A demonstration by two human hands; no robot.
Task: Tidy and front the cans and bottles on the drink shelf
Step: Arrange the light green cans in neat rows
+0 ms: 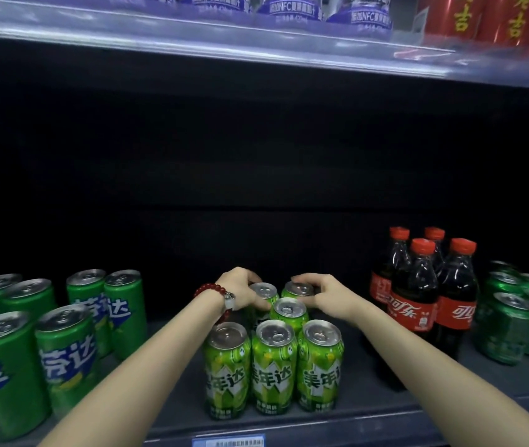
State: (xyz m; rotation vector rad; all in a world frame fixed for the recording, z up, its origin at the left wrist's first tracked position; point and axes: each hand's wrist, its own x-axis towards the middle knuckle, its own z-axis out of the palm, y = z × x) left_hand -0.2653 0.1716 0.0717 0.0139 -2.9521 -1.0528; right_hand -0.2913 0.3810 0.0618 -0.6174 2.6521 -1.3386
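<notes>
Three light green cans (274,366) stand in a row at the front edge of the dark shelf (172,411), labels facing out. Behind them stands a fourth can (289,312), and two more behind that. My left hand (240,290), with a red bead bracelet at the wrist, grips the back left can (263,291). My right hand (321,293) grips the back right can (298,289). Both hands curl over the can tops.
Several dark green cans (63,343) stand loosely at the left. Cola bottles (424,295) with red caps stand at the right, with more green cans (514,321) beyond. The shelf's back is dark. An upper shelf (256,43) carries purple bottles and red cans.
</notes>
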